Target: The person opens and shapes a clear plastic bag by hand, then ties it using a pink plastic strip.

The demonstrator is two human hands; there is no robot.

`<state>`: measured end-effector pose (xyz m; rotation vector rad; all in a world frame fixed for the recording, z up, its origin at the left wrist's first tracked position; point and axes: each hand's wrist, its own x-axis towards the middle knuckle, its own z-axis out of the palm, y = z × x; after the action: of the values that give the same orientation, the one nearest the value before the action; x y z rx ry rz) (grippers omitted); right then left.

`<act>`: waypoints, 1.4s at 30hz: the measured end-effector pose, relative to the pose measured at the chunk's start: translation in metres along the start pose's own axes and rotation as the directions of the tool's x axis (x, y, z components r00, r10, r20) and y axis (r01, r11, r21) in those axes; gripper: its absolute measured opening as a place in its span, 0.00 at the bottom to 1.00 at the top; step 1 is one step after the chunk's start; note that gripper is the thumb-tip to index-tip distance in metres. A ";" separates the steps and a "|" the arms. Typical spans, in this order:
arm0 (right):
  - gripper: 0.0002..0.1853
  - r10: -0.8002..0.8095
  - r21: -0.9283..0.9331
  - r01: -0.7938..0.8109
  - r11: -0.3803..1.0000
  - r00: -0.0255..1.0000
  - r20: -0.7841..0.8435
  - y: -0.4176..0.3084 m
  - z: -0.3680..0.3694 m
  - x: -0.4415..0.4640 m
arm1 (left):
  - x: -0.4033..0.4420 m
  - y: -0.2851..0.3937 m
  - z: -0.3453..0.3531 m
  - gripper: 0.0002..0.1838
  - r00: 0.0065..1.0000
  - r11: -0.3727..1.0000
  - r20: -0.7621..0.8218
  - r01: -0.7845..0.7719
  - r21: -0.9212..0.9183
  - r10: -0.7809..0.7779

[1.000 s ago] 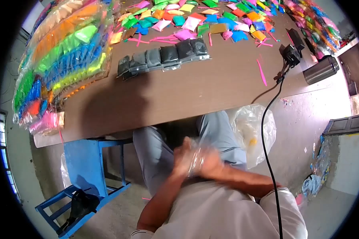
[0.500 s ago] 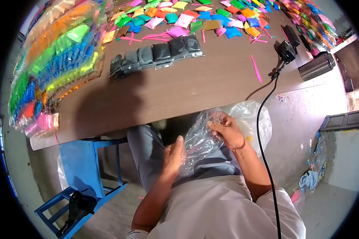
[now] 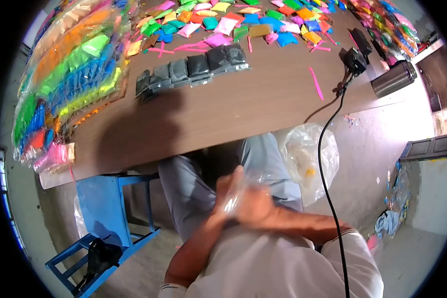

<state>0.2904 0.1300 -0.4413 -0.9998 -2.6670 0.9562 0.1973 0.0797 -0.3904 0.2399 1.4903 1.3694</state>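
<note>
A clear plastic bag [image 3: 232,199] is bunched up between my two hands, above my lap. My left hand [image 3: 222,192] is closed round it with the thumb pointing up. Against the bag's other side is my right hand [image 3: 256,204], its fingers smeared by motion, so their grip does not show. Part of the plastic spreads out thinly above the right hand.
On the brown table [image 3: 208,116] lies a row of black packets [image 3: 188,68]. Coloured packets [image 3: 223,25] and pink plastic sticks [image 3: 315,83] lie behind and beside it. A metal flask [image 3: 395,82], black cable [image 3: 328,184], blue stool [image 3: 99,203] and large clear bag [image 3: 310,164] surround the workspace.
My right hand has moved down and left, close to my left hand. The plastic bag, spread between them before, is now gathered into a smaller bunch.
</note>
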 end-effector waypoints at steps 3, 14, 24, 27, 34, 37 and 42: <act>0.07 -0.005 -0.093 -0.017 0.995 0.973 -0.229 -0.002 0.010 -0.012 | 0.007 -0.011 0.000 0.26 0.983 0.989 -0.108 0.149 0.023 -0.146; 0.23 0.351 0.940 -0.342 0.024 0.883 0.312 0.044 -0.139 0.014 | -0.008 0.006 -0.011 0.25 0.987 0.989 -0.085 0.128 -0.080 -0.134; 0.07 -0.485 0.170 0.568 0.806 0.797 -0.360 -0.037 -0.090 -0.012 | 0.004 -0.004 -0.016 0.25 0.995 0.979 -0.066 0.084 0.187 -0.073; 0.04 -0.413 0.030 0.434 0.900 0.874 -0.257 0.013 -0.035 0.003 | 0.007 -0.005 0.003 0.27 0.970 0.985 -0.191 0.130 -0.114 -0.150; 0.10 -0.064 0.245 0.143 0.959 0.950 -0.306 0.018 -0.045 0.015 | 0.007 -0.005 -0.002 0.25 0.990 0.971 -0.097 -0.074 0.227 0.098; 0.09 -0.400 -0.131 0.400 0.907 0.916 0.032 -0.018 -0.063 -0.007 | 0.014 -0.051 -0.010 0.25 0.972 0.961 -0.070 0.206 -0.186 -0.222; 0.09 -0.140 0.423 0.401 0.812 0.839 -0.525 0.090 -0.012 0.034 | 0.008 -0.014 -0.008 0.27 0.955 0.974 -0.192 0.226 -0.026 -0.227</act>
<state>0.3175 0.2097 -0.4893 -0.5882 -1.9158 1.1054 0.1941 0.0765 -0.4076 -0.0691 1.6209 1.2364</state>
